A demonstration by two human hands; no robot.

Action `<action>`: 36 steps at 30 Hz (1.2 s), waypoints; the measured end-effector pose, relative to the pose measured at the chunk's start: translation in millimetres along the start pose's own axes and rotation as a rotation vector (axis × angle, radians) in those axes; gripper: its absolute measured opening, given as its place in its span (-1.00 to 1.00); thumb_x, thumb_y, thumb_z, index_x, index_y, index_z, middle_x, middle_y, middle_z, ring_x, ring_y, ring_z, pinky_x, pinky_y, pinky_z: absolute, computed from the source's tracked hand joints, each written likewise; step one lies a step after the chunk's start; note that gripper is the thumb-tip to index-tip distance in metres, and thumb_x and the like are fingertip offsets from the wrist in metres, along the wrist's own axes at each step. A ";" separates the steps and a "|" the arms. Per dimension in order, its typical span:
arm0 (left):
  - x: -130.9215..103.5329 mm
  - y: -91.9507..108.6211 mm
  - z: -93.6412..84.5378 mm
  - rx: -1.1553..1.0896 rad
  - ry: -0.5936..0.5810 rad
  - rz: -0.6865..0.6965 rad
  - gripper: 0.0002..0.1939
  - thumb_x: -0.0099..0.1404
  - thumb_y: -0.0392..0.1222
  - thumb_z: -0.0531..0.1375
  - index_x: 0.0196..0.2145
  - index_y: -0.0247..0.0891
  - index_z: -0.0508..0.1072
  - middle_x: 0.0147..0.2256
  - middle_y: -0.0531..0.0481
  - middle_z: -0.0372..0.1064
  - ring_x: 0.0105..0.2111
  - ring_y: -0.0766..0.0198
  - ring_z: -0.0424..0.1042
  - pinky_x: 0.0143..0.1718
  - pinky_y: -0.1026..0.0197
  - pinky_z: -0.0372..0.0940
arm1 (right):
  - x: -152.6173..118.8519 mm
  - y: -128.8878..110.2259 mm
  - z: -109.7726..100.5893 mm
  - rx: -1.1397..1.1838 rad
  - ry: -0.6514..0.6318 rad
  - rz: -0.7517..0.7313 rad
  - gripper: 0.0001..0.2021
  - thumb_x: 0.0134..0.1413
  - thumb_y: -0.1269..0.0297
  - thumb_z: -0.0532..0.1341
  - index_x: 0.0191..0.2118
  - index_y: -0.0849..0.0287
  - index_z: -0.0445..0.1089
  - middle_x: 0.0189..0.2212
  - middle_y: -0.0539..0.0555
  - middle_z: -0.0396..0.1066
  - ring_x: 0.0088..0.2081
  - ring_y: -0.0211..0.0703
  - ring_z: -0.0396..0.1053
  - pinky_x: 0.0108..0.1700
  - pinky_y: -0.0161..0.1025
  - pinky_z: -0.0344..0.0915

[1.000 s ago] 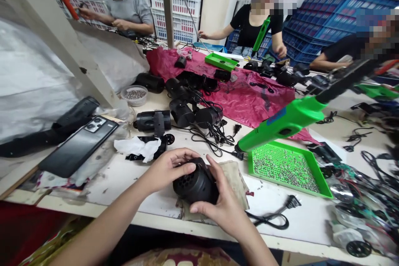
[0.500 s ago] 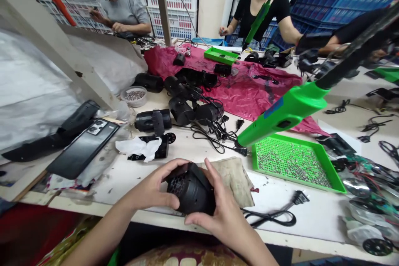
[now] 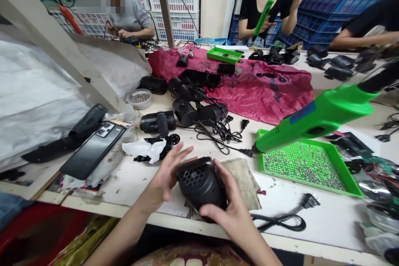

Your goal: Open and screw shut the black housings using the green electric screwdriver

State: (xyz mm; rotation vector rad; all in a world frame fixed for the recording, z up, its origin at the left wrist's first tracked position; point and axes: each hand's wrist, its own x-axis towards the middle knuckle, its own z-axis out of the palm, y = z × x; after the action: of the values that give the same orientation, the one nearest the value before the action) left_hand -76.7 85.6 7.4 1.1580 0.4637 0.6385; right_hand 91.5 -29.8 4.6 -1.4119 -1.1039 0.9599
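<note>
A black plastic housing with a honeycomb grille (image 3: 201,185) is tilted above the near edge of the table, its grille turned up and to the left. My right hand (image 3: 232,199) grips it from the right, thumb across the front. On its left side my left hand (image 3: 168,174) has its fingers apart, close to the housing; whether a fingertip touches is unclear. A folded beige cloth (image 3: 241,178) lies beneath and to the right. A black power cord with a plug (image 3: 289,218) lies right of my right hand and seems to lead toward the housing.
A green electric screwdriver (image 3: 311,122) hangs over a green tray (image 3: 346,191) of screws. Black housings with cords (image 3: 185,112) sit mid-table. A phone (image 3: 93,149) lies left, near a tub of screws (image 3: 140,99). Several people work across the table.
My left hand has loosened from the housing and spread its fingers. The housing has tipped, showing more of its grille. The green screwdriver has swung right; a person opposite now holds another one.
</note>
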 end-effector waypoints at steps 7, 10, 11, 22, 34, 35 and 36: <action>10.0 -24.8 43.7 -0.242 0.004 -0.184 -0.20 -0.08 0.11 0.44 0.09 -0.22 0.38 -0.04 -0.23 0.46 0.03 -0.19 0.37 0.07 -0.16 0.21 | 2.3 -16.8 -11.5 -0.113 0.140 -0.033 -0.43 0.09 -0.06 0.23 0.18 -0.02 0.19 0.16 0.15 0.26 0.20 0.10 0.19 0.20 0.13 0.16; 9.0 -26.6 40.6 -0.269 0.153 -0.218 -0.26 -0.07 0.08 0.42 0.06 -0.22 0.40 -0.16 -0.18 0.52 -0.09 -0.13 0.45 -0.02 -0.13 0.30 | 0.9 -38.0 -42.1 -0.295 0.496 -0.215 -0.71 0.17 0.11 0.19 0.01 -0.09 0.34 -0.04 0.11 0.32 0.05 0.02 0.28 0.14 0.11 0.17; 8.3 -27.5 38.4 -0.279 0.185 -0.230 -0.25 -0.06 0.08 0.42 0.07 -0.21 0.38 -0.18 -0.18 0.52 -0.11 -0.11 0.46 -0.04 -0.12 0.32 | 5.6 -45.7 -54.3 -0.260 0.676 -0.295 -0.72 0.18 0.11 0.16 0.02 -0.10 0.32 -0.06 0.11 0.29 0.00 0.00 0.29 0.12 0.09 0.18; 6.5 -37.4 29.1 -0.420 0.226 -0.279 -0.31 -0.05 0.13 0.39 -0.02 -0.28 0.43 -0.25 -0.19 0.55 -0.16 -0.09 0.50 -0.10 -0.09 0.38 | 96.0 -74.4 -73.3 0.066 0.497 -0.349 -0.33 -0.12 -0.47 0.03 -0.24 0.10 0.30 -0.39 0.09 0.33 -0.43 -0.15 0.33 -0.52 -0.23 0.22; 8.5 -40.1 27.7 -0.459 0.293 -0.308 -0.48 -0.03 0.08 0.40 -0.21 -0.32 0.46 -0.40 -0.11 0.55 -0.36 0.05 0.54 -0.29 0.05 0.43 | 67.2 -75.7 -55.9 0.161 0.459 -0.328 -0.27 0.00 -0.41 -0.06 0.04 0.11 0.25 -0.50 -0.02 0.26 -0.47 -0.15 0.29 -0.29 -0.08 0.33; 8.2 -40.2 28.6 -0.459 0.298 -0.307 -0.48 -0.03 0.07 0.40 -0.20 -0.32 0.46 -0.40 -0.11 0.55 -0.37 0.06 0.54 -0.30 0.06 0.43 | 63.5 -74.5 -53.8 0.181 0.464 -0.346 -0.26 -0.02 -0.42 -0.05 0.02 0.11 0.27 -0.52 -0.04 0.26 -0.49 -0.16 0.28 -0.28 -0.08 0.33; 8.0 -40.2 29.8 -0.457 0.304 -0.306 -0.48 -0.02 0.07 0.39 -0.18 -0.31 0.44 -0.39 -0.11 0.54 -0.38 0.06 0.53 -0.31 0.07 0.43 | 60.0 -74.0 -51.1 0.208 0.469 -0.366 -0.28 -0.03 -0.42 -0.04 -0.02 0.11 0.30 -0.55 -0.05 0.25 -0.53 -0.19 0.25 -0.31 -0.10 0.33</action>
State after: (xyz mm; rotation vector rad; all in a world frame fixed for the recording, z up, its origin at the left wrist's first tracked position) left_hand -42.8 60.1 -20.3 0.5435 0.6960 0.6128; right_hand 146.6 16.9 85.0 -1.1346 -0.8400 0.4336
